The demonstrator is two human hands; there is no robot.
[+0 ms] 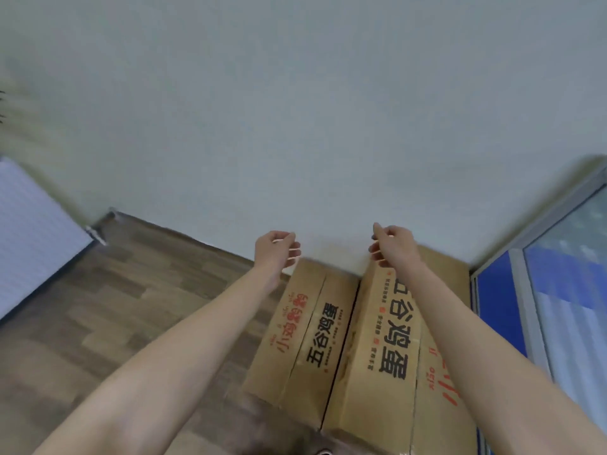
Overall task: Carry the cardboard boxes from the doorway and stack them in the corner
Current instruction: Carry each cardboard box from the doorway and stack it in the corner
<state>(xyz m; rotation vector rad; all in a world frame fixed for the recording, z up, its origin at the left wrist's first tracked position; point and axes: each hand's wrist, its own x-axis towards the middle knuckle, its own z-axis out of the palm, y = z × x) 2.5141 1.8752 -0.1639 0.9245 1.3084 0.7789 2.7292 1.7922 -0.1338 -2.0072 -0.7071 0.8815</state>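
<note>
Hands, left point(277, 249) and right point(392, 244), hang loosely curled and empty above two cardboard boxes point(308, 336) sitting side by side in the corner.

Soft, even, rather dim light with a greenish cast; shadows are faint. Motion blur smears the floor point(115, 290) and radiator point(29, 231), and wide-angle distortion bends the edges. Daylight perhaps enters at the window point(571, 274).

Room corner: wood-pattern floor point(108, 310), radiator point(33, 231).
</note>
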